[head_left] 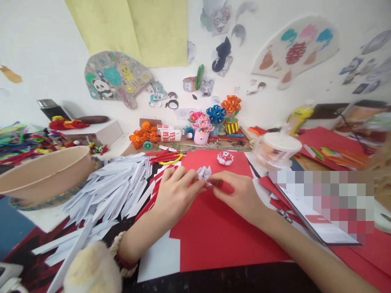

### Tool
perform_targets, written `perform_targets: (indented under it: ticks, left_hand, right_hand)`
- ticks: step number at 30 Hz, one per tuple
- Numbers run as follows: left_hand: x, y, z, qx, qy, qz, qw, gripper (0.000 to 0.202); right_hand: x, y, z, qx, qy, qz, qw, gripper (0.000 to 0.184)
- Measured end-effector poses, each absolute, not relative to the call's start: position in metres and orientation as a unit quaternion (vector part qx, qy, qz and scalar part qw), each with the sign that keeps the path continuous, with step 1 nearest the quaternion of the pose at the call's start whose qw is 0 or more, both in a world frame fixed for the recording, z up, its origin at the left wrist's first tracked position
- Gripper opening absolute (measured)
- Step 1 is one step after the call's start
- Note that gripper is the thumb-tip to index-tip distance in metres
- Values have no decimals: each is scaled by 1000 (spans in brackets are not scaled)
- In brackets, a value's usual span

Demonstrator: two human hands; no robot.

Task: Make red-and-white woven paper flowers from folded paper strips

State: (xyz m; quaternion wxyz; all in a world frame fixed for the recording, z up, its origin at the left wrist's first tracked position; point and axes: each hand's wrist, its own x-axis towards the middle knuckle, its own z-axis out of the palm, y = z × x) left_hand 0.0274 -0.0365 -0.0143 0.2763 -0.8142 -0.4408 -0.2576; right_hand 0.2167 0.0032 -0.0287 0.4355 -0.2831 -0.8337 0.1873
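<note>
A small white folded-paper piece (pixel 204 173) with pointed tips is held above the red paper sheet (pixel 226 232). My left hand (pixel 177 193) pinches it from the left, fingers curled. From the right, the thumb and fingertips of my right hand (pixel 240 195) close on its edge; part of the piece is hidden behind the fingers. Just beyond my hands, a red-and-white folded paper flower (pixel 225 158) rests on the sheet. Left of my left hand lies a heap of folded white paper strips (pixel 113 191), and red-and-white strips (pixel 154 185) lie between them.
A beige bowl (pixel 45 167) stands at left. Yellow-handled scissors (pixel 171 158) lie behind the strips. Pots of pipe-cleaner flowers (pixel 201 132) line the back. At right are a lidded tub (pixel 276 148) and a tablet (pixel 324 228) with a blurred screen. A fluffy ball (pixel 93 268) hangs by my left wrist.
</note>
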Motion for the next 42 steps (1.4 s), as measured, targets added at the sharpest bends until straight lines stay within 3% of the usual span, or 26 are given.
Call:
perform_targets:
  ticks: [20,26,36,42]
  left_hand:
    - [37,-41,-17,-797,-448,-266,305,12]
    - [39,-39,-18,-791,-439,-273,327,12]
    - [25,-36,-20,-848,-333,-188,367,11]
    - [22,-35,-24,-863,-322,-165,351,14]
  right_hand:
    - [212,3,-33,-254,-842,191,436,10]
    - [211,5,-35,-246,-837,164,460,15]
    - [217,9,-42,-184,-908,9,375,30]
    - [218,10,-44,-176,-910,32,373,29]
